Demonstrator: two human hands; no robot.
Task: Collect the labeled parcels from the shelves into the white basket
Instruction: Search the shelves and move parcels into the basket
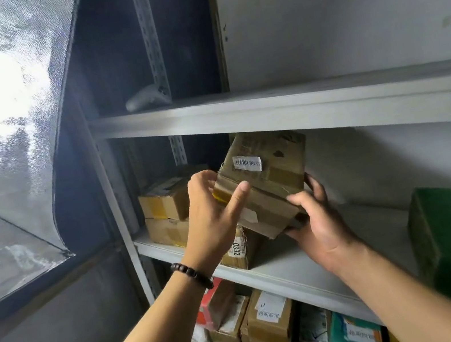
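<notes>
Cardboard parcel (267, 177) in right hand (318, 226)

A parcel storeroom; grey metal shelving (267, 109) stacked with labelled cardboard boxes (164, 201)

I read just "0332", sideways on the label (236, 248) of the brown box (251, 246) on the middle shelf (295, 264). The white sticker (248, 163) on the held parcel (277, 179) has characters too blurred to read.
</notes>
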